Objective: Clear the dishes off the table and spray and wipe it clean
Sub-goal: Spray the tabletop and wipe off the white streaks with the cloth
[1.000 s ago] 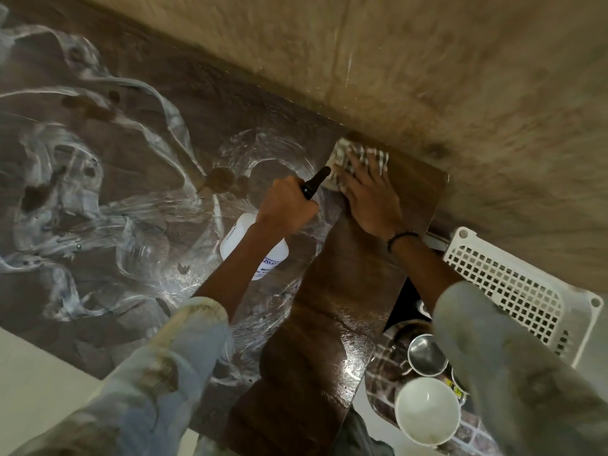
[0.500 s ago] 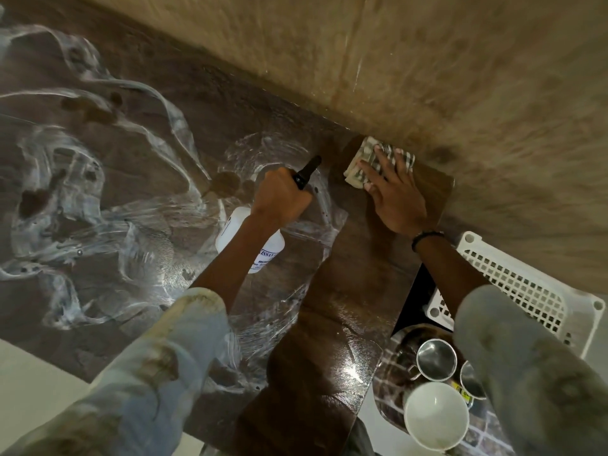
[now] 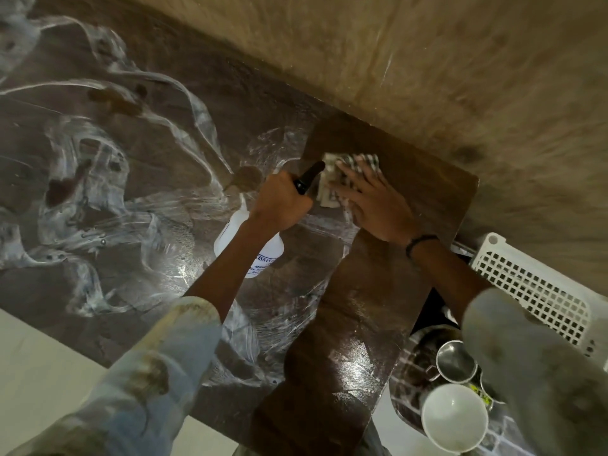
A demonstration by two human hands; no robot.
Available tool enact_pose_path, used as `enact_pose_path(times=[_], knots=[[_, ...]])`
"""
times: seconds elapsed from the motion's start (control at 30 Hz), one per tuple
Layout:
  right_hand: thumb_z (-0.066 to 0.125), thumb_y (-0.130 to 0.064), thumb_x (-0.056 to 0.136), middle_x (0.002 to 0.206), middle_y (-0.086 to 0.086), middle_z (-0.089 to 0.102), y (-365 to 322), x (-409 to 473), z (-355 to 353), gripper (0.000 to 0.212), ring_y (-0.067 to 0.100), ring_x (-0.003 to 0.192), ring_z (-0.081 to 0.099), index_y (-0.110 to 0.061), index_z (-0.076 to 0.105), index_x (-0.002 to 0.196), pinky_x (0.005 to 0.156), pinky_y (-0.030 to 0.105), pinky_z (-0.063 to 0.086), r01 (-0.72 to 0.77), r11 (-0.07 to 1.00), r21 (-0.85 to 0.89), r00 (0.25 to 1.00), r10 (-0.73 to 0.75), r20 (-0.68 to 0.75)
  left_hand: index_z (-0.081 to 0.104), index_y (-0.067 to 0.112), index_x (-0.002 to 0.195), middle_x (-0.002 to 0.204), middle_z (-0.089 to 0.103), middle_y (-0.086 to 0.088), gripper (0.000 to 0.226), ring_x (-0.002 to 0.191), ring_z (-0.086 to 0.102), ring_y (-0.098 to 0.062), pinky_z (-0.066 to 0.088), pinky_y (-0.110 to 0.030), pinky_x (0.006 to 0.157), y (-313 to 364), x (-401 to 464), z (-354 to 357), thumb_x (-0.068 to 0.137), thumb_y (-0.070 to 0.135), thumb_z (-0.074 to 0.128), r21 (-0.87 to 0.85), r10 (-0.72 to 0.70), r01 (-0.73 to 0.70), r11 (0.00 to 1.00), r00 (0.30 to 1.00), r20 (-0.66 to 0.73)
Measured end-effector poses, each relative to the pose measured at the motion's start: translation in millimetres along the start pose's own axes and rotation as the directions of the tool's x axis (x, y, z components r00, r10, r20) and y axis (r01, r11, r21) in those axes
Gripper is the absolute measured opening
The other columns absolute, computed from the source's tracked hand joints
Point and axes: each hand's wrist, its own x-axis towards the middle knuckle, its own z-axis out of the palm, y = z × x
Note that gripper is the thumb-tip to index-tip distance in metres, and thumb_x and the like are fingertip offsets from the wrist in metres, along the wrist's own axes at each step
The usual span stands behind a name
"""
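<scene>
The dark brown table (image 3: 368, 311) is streaked with white foamy smears over its left part; a wiped dark strip runs along its right end. My right hand (image 3: 378, 205) lies flat with spread fingers on a checked cloth (image 3: 358, 162), pressing it to the table near the far right corner. My left hand (image 3: 279, 199) grips the black head of a white spray bottle (image 3: 266, 255), held just above the table beside the cloth.
A beige wall runs along the table's far edge. A white plastic basket (image 3: 533, 291) stands off the right end. Below it lie a white bowl (image 3: 454, 419) and steel cups (image 3: 455, 360) on a patterned tray. Pale floor shows at the lower left.
My right hand has slid the cloth back to the left and a little nearer along the far right corner, after pushing it right. The left hand keeps the bottle in about the same place.
</scene>
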Motion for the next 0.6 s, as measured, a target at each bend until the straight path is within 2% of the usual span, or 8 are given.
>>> enact_pose_path(times=[0.13, 0.3, 0.37, 0.43, 0.53, 0.6], knots=[[0.035, -0.026, 0.104, 0.162, 0.0, 0.006, 30, -10, -8, 0.047, 0.034, 0.148, -0.003, -0.033, 0.027, 0.15, 0.118, 0.054, 0.014, -0.185, 0.982, 0.032, 0.983, 0.185, 0.009, 0.063, -0.002, 0.096, 0.06, 0.053, -0.005, 0.018, 0.053, 0.053, -0.02, 0.045, -0.027, 0.052, -7, -4, -3, 0.082, 0.009, 0.059, -0.013, -0.006, 0.006, 1.0, 1.0, -0.006], [0.03, -0.023, 0.105, 0.162, 0.002, 0.0, 3, 55, -19, 0.048, 0.038, 0.147, -0.009, -0.029, 0.023, 0.151, 0.118, 0.056, 0.005, -0.357, 0.923, 0.144, 0.931, 0.365, -0.029, 0.06, -0.004, 0.101, 0.081, 0.058, -0.014, 0.021, 0.071, 0.061, -0.029, 0.053, -0.035, 0.064, -9, -11, -6, 0.082, 0.005, 0.06, -0.009, 0.021, -0.021, 1.0, 0.999, -0.024], [0.032, -0.021, 0.104, 0.162, 0.003, 0.001, -18, 73, -17, 0.048, 0.039, 0.146, -0.008, -0.027, 0.025, 0.151, 0.118, 0.057, 0.006, -0.322, 0.933, 0.161, 0.942, 0.332, -0.039, 0.06, -0.006, 0.1, 0.081, 0.057, -0.014, 0.021, 0.071, 0.06, -0.029, 0.051, -0.031, 0.06, -11, -13, -6, 0.081, 0.003, 0.059, 0.009, 0.033, -0.032, 0.999, 0.999, -0.03], [0.035, -0.018, 0.103, 0.162, 0.005, 0.003, -38, 77, -8, 0.05, 0.04, 0.146, -0.006, -0.026, 0.025, 0.151, 0.118, 0.059, 0.007, -0.231, 0.964, 0.132, 0.97, 0.238, -0.047, 0.062, -0.008, 0.098, 0.075, 0.056, -0.013, 0.021, 0.067, 0.058, -0.027, 0.046, -0.025, 0.053, -13, -14, -5, 0.08, 0.002, 0.059, 0.022, 0.036, -0.036, 0.999, 0.999, -0.036], [0.038, -0.023, 0.103, 0.162, 0.002, 0.003, -53, 50, 9, 0.048, 0.036, 0.148, -0.006, -0.028, 0.027, 0.15, 0.119, 0.055, 0.008, -0.092, 0.995, 0.049, 0.995, 0.094, -0.029, 0.064, -0.006, 0.096, 0.061, 0.053, -0.006, 0.018, 0.056, 0.053, -0.023, 0.038, -0.022, 0.046, -17, -15, -5, 0.081, 0.003, 0.058, 0.008, 0.018, -0.018, 1.0, 1.0, -0.016], [0.042, -0.024, 0.102, 0.162, 0.002, 0.004, -47, 18, 15, 0.048, 0.035, 0.148, -0.005, -0.029, 0.031, 0.148, 0.119, 0.054, 0.01, -0.033, 0.999, 0.02, 0.999, 0.033, -0.003, 0.065, -0.005, 0.093, 0.06, 0.053, -0.004, 0.017, 0.053, 0.052, -0.02, 0.037, -0.023, 0.047, -20, -15, -5, 0.081, 0.004, 0.059, -0.004, 0.0, 0.0, 1.0, 1.0, -0.006]])
